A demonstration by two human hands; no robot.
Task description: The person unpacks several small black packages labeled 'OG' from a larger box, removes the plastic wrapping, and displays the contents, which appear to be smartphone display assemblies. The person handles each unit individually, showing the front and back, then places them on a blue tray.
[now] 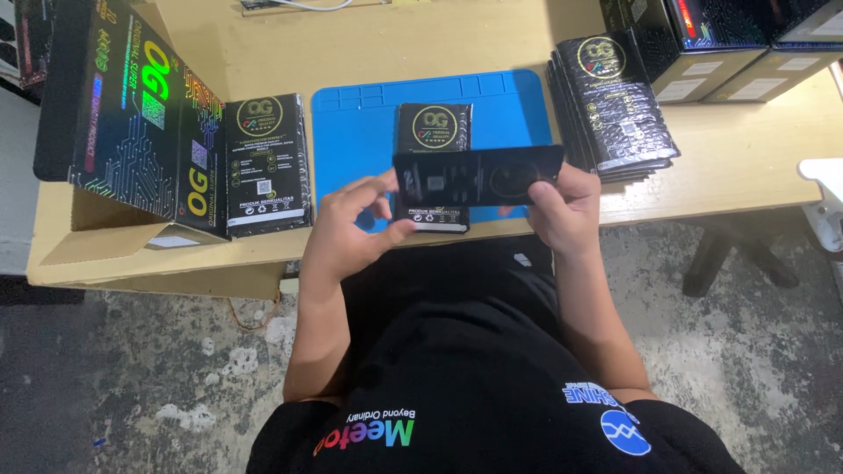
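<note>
1. Flat black packet [479, 175]: a long, slim rectangle with faint grey printing and a round emblem, lying level and crosswise, being held at both ends above the near edge of the blue mat [351, 132].
2. Left hand [351, 230]: gripping the packet's left end, thumb and curled fingers pinching its lower corner, forearm rising from the lap at a slight inward slant.
3. Right hand [562, 206]: clasping the packet's right end, fingers wrapping underneath and thumb on the edge, forearm running nearly straight up from the body.
4. Second black packet [432, 132]: lying flat on the mat just beyond and beneath the held one, showing a gold ring emblem on top; its lower part is being hidden by the held packet.
5. Stack of black packets [615, 101]: sitting on the worktop [746, 149] beyond and to the right of the right hand, fanned slightly, each bearing the same gold circular emblem and white label patches.
6. Upright black packet [268, 162]: standing left of the left hand, with gold ring emblem, small white icons and a white square code patch.
7. Large black cartons [132, 114]: leaning further left, printed with rainbow-sheen lettering and circuit-line patterns, resting in an open brown cardboard box [97, 233].
8. More black cartons [720, 35]: lying at the far right beyond the stack, carrying white rectangular labels.
</note>
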